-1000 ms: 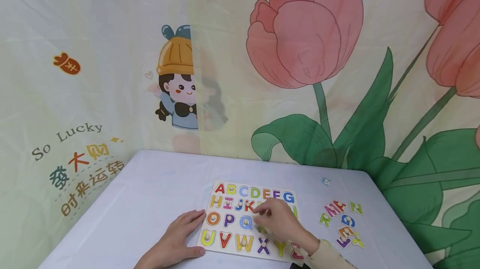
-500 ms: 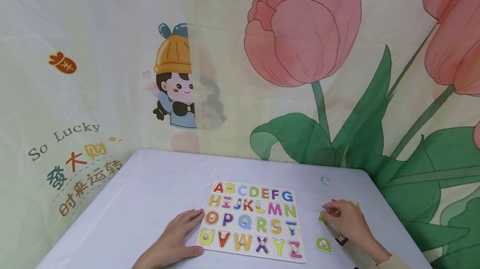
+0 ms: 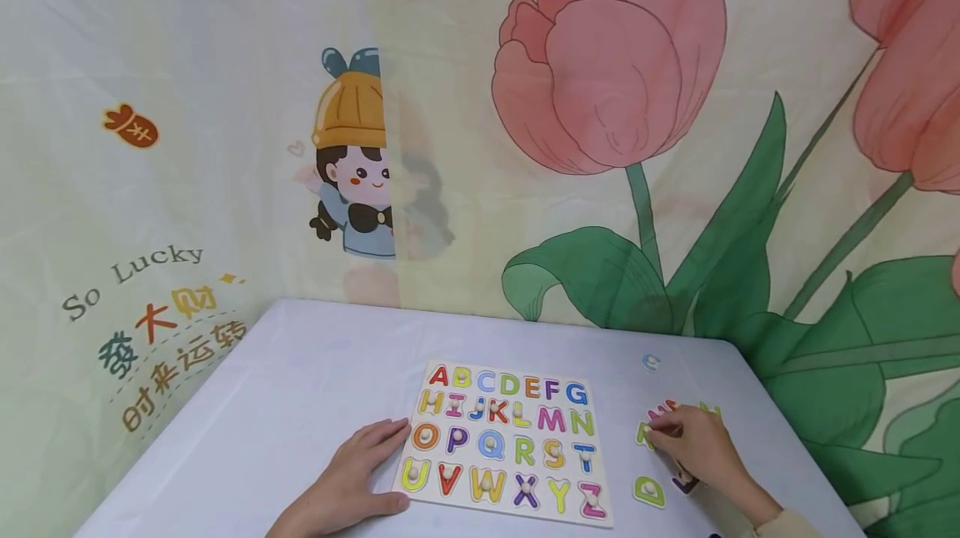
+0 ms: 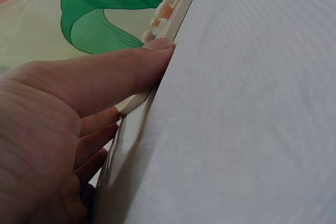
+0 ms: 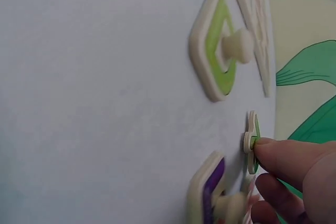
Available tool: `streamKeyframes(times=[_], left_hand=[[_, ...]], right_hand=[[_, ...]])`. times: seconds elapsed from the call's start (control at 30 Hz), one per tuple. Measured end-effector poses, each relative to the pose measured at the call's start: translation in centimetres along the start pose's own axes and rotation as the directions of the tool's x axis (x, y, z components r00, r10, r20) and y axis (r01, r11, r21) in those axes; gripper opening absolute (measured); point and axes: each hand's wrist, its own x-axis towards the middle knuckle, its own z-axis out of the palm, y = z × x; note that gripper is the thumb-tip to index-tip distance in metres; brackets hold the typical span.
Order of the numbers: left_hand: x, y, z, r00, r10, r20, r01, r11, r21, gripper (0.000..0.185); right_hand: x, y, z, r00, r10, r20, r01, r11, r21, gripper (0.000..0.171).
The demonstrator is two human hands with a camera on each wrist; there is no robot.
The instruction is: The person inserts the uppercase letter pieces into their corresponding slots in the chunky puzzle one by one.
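Observation:
My right hand pinches a small green letter R piece at the right side of the table. In the right wrist view, thumb and fingertip meet at that piece, which stands close to the tablecloth. My left hand rests on the table with fingers extended, thumb and fingers touching the left edge of the wooden alphabet board. The left wrist view shows the thumb against the board's edge. Some recesses on the board hold knobbed letters, such as the purple X; others, like R, show no knob.
A green D piece lies between the board and my right hand. A purple piece and other loose letters are partly hidden under that hand. A blue letter lies farther back. A printed cloth hangs behind the table.
My right hand has moved from above the board rightward to the loose letters, and its fingers now pinch the green R. My left hand has stayed at the board's edge.

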Motion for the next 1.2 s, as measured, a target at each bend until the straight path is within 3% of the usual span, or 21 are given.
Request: streamKeyframes(times=[0.17,0.37,0.63,0.87,1.2], left_hand=[[0.1,0.2,-0.1,1.0,0.013,-0.007,-0.013,1.0,0.001,0.097],[0.0,0.4,-0.3,1.0,0.0,-0.004,0.0,1.0,-0.011,0.098],[0.0,0.3,-0.1,1.0,0.001,-0.004,-0.001,1.0,-0.004,0.097],[0.1,0.3,0.0,1.0,0.005,0.011,-0.004,1.0,-0.008,0.097],[0.1,0.3,-0.2,0.999,-0.029,0.03,0.029,1.0,-0.012,0.099]], right_hand=[[0.2,-1.9,0.3,1.0,-0.031,-0.008,0.031,1.0,-0.001,0.011],[0.1,-7.0,1.8,0.998,-0.053,0.032,0.05,0.996,0.074,0.008],[-0.3,-12.5,5.3,0.96,-0.247,0.131,0.228,0.963,0.145,0.007],[-0.1,-13.8,7.2,0.939,-0.298,0.173,0.274,0.95,0.146,0.005],[-0.1,-14.1,7.7,0.928,-0.311,0.207,0.282,0.946,0.157,0.006]])
